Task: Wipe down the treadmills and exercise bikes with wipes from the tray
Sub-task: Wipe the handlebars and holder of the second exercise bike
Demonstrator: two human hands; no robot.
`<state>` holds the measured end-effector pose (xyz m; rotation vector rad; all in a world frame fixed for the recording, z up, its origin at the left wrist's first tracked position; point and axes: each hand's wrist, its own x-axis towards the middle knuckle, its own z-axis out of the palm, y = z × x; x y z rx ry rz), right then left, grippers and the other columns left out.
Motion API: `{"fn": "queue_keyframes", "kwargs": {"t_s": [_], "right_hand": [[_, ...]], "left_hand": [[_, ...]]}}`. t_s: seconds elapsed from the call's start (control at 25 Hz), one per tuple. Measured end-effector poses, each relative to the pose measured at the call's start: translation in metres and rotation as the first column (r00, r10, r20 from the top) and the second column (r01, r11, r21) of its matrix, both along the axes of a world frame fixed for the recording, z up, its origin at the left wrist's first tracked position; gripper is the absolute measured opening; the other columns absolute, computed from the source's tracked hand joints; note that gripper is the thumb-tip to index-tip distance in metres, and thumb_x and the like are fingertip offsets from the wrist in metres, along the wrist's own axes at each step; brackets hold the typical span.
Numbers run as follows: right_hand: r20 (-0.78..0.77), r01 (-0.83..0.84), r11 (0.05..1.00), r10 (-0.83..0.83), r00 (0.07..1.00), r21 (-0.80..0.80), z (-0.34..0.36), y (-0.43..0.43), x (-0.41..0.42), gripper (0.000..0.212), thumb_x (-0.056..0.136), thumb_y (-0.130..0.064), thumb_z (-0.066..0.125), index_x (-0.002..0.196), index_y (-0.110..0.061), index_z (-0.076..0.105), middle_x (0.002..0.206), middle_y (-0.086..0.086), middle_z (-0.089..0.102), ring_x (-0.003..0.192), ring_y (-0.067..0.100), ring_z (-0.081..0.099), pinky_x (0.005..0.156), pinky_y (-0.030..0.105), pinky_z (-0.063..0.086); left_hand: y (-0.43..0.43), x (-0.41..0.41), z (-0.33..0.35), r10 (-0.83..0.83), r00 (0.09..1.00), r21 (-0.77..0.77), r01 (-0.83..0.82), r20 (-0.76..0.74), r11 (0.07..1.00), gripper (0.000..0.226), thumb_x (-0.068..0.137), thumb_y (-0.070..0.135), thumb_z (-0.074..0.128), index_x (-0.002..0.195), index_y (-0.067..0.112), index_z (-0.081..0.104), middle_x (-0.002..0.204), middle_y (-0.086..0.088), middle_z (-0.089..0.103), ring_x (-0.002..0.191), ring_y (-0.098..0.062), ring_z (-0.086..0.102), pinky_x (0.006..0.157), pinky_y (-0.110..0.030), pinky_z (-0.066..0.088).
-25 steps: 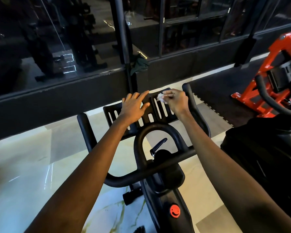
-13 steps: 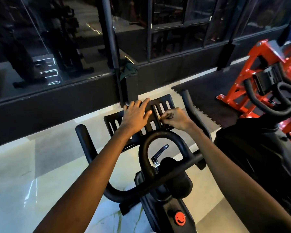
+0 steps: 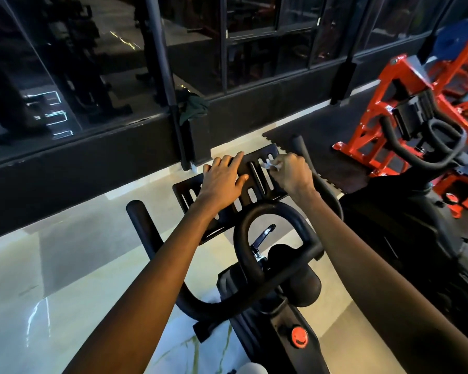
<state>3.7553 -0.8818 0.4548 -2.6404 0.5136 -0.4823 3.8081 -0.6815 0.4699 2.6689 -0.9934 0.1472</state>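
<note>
While the left hand [image 3: 222, 179] lay flat, fingers straight, on the exercise bike's slotted tray [image 3: 185, 194], the right hand [image 3: 293, 175] pinched a crumpled wipe [image 3: 271, 165] against its right end. The tray's long axis ran leftward from the wipe, under the left hand.

Both forearms [image 3: 146, 279] run bare to the wrists — left hand [image 3: 222, 179] and right hand [image 3: 295, 176] bare too.

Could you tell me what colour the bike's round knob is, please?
The knob is red, head view.
</note>
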Motion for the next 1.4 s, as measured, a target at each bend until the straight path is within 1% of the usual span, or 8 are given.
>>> {"fn": "queue_keyframes", "kwargs": {"t_s": [0.32, 0.48, 0.64, 0.76, 0.84, 1.0, 1.2, 1.4], "right_hand": [[0.243, 0.061, 0.875, -0.200, 0.949, 0.480, 0.003, 0.042, 0.012, 0.013, 0.092, -0.021, 0.070, 0.102, -0.019, 0.079, 0.093, -0.008, 0.073, 0.081, 0.000, 0.063, 0.076, 0.022, 0.054], [0.266, -0.112, 0.863, -0.026, 0.964, 0.493, -0.003, 0.047, 0.007, 0.017, 0.091, -0.010, 0.070, 0.103, -0.017, 0.079, 0.098, -0.010, 0.074, 0.079, -0.007, 0.062, 0.078, 0.011, 0.048], [0.099, -0.204, 0.784, 0.181, 0.979, 0.587, -0.002, 0.013, -0.008, 0.012, 0.088, -0.010, 0.075, 0.091, -0.021, 0.079, 0.094, -0.001, 0.077, 0.079, 0.007, 0.065, 0.078, 0.024, 0.053], [-0.065, -0.237, 0.750, 0.350, 0.935, 0.618, -0.003, -0.004, -0.028, 0.010, 0.088, -0.006, 0.074, 0.097, -0.005, 0.077, 0.079, -0.009, 0.076, 0.072, 0.000, 0.066, 0.068, 0.014, 0.052], [-0.184, -0.232, 0.776, 0.407, 0.895, 0.587, -0.002, -0.010, -0.037, 0.015, 0.089, -0.002, 0.071, 0.101, 0.005, 0.074, 0.071, -0.014, 0.072, 0.066, -0.006, 0.063, 0.065, 0.009, 0.047], [-0.344, -0.264, 0.898, 0.386, 0.856, 0.351, 0.012, -0.007, -0.029, 0.007, 0.087, -0.009, 0.074, 0.090, -0.015, 0.078, 0.079, -0.012, 0.073, 0.071, -0.004, 0.064, 0.080, 0.021, 0.051], [0.202, -0.236, 0.802, 0.146, 0.968, 0.549, 0.029, 0.021, -0.028, 0.010, 0.094, -0.012, 0.068, 0.101, -0.009, 0.074, 0.094, 0.004, 0.074, 0.073, 0.003, 0.066, 0.071, 0.019, 0.056], [0.185, -0.233, 0.966, 0.209, 0.960, 0.114, 0.025, 0.056, -0.017, 0.017, 0.092, -0.020, 0.070, 0.108, -0.021, 0.074, 0.105, -0.004, 0.065, 0.091, 0.007, 0.060, 0.083, 0.019, 0.047]], "left_hand": [[0.013, 0.004, 0.009, -0.091, 0.988, -0.039, 0.087, -0.122, 0.995, 0.066, 0.104, 0.038, 0.051, 0.160, 0.025, 0.020, 0.154, -0.006, 0.039, 0.142, -0.027, 0.032, 0.115, -0.054, 0.026], [0.031, 0.005, 0.005, -0.102, 0.981, -0.088, 0.088, -0.166, 0.992, 0.057, 0.108, 0.040, 0.037, 0.160, 0.027, 0.019, 0.158, -0.005, 0.032, 0.145, -0.031, 0.027, 0.116, -0.055, 0.022], [0.032, 0.006, 0.005, -0.127, 0.970, -0.111, 0.105, -0.208, 0.988, 0.053, 0.109, 0.037, 0.033, 0.160, 0.029, 0.019, 0.159, -0.004, 0.030, 0.147, -0.032, 0.024, 0.117, -0.057, 0.019], [0.031, 0.008, 0.002, -0.121, 0.975, -0.105, 0.103, -0.187, 0.989, 0.055, 0.108, 0.034, 0.038, 0.160, 0.029, 0.020, 0.157, -0.005, 0.032, 0.144, -0.031, 0.028, 0.116, -0.056, 0.021], [0.032, 0.010, 0.000, -0.119, 0.976, -0.100, 0.103, -0.180, 0.990, 0.056, 0.108, 0.033, 0.040, 0.159, 0.029, 0.020, 0.155, -0.006, 0.034, 0.143, -0.031, 0.030, 0.115, -0.056, 0.023], [0.036, 0.010, 0.006, -0.148, 0.970, -0.064, 0.138, -0.191, 0.988, 0.059, 0.107, 0.038, 0.040, 0.160, 0.030, 0.017, 0.153, -0.005, 0.036, 0.142, -0.029, 0.033, 0.115, -0.057, 0.024], [0.061, 0.013, 0.018, -0.106, 0.974, 0.027, 0.113, -0.202, 0.993, 0.058, 0.107, 0.047, 0.034, 0.160, 0.028, 0.018, 0.154, -0.010, 0.041, 0.143, -0.033, 0.037, 0.115, -0.051, 0.033], [0.066, 0.008, 0.028, -0.113, 0.987, 0.125, 0.127, -0.116, 0.984, 0.055, 0.108, 0.044, 0.031, 0.159, 0.026, 0.021, 0.156, -0.006, 0.042, 0.142, -0.029, 0.039, 0.118, -0.047, 0.028]]}}
